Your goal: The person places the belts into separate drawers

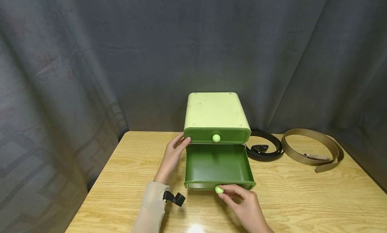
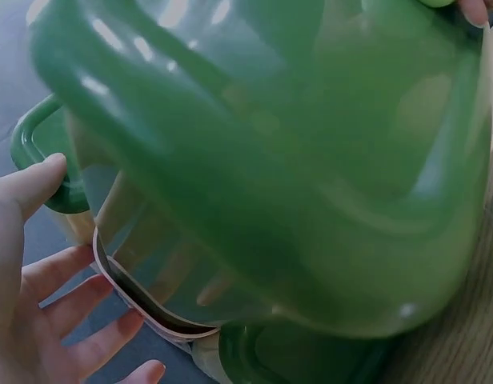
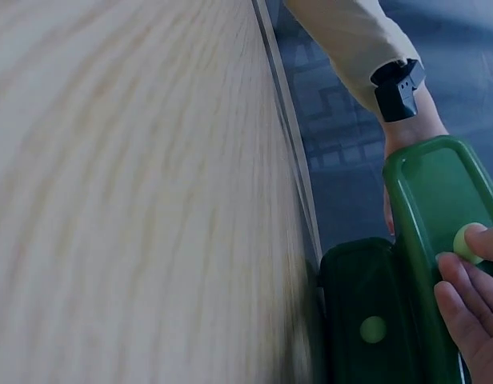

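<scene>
A small drawer cabinet (image 1: 214,108) with a light green top and dark green drawer fronts stands on the table. Its middle drawer (image 1: 216,165) is pulled far out, and nothing lies inside it. My right hand (image 1: 242,202) pinches that drawer's round light green knob (image 1: 219,189) between thumb and fingers. With spread, fairly straight fingers along the cabinet's left side, my left hand (image 1: 173,154) presses its thumb on the front corner of the top drawer (image 1: 199,135), which is closed. Below the pulled-out drawer, the right wrist view shows a closed bottom drawer (image 3: 362,304).
Right of the cabinet lies a coiled black belt (image 1: 266,155) with a dark buckle. Beside it is a looped tan belt (image 1: 311,132). The wooden table (image 1: 302,199) runs back to a dark grey curtain (image 1: 181,41).
</scene>
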`<action>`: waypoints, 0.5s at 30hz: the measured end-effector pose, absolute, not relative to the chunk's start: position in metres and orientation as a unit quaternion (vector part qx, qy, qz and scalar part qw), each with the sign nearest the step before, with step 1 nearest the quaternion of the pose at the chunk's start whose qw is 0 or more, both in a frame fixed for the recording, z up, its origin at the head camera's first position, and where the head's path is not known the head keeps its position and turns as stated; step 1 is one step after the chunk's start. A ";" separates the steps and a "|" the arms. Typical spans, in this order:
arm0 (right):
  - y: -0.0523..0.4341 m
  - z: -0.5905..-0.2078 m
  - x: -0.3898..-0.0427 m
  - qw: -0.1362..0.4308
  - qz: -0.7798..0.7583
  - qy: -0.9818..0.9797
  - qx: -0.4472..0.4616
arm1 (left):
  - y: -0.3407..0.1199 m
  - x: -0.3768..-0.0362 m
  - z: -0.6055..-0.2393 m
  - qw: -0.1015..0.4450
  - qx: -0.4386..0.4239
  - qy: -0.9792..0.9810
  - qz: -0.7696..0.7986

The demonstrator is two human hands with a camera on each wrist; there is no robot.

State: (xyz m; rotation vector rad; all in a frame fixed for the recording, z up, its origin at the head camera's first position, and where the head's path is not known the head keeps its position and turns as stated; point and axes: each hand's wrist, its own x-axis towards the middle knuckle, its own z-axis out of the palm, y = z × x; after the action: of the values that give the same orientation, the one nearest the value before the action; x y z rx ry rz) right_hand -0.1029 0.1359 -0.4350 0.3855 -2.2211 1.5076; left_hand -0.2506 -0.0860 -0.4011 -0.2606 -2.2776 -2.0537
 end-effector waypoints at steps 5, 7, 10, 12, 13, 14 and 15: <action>0.136 -0.437 -0.103 0.218 0.542 -0.799 0.144 | -0.087 -0.251 -0.401 0.030 -0.086 -0.740 -0.667; 0.136 -0.437 -0.103 0.219 0.543 -0.798 0.144 | -0.088 -0.251 -0.401 0.028 -0.086 -0.739 -0.667; 0.135 -0.437 -0.102 0.215 0.546 -0.798 0.137 | -0.088 -0.251 -0.401 0.026 -0.086 -0.738 -0.668; 0.135 -0.436 -0.101 0.214 0.548 -0.798 0.134 | -0.088 -0.251 -0.401 0.024 -0.085 -0.738 -0.668; 0.134 -0.437 -0.100 0.214 0.548 -0.797 0.135 | -0.088 -0.251 -0.401 0.023 -0.084 -0.738 -0.669; 0.134 -0.437 -0.100 0.215 0.548 -0.797 0.135 | -0.088 -0.252 -0.401 0.022 -0.084 -0.737 -0.670; 0.134 -0.437 -0.099 0.217 0.547 -0.797 0.138 | -0.088 -0.252 -0.401 0.020 -0.084 -0.736 -0.671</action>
State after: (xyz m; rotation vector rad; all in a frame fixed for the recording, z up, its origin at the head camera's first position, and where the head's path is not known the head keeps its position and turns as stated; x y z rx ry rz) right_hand -0.0992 0.1343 -0.4370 0.3818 -2.2066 1.5157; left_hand -0.2521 -0.0881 -0.4007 -0.2607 -2.2844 -2.0809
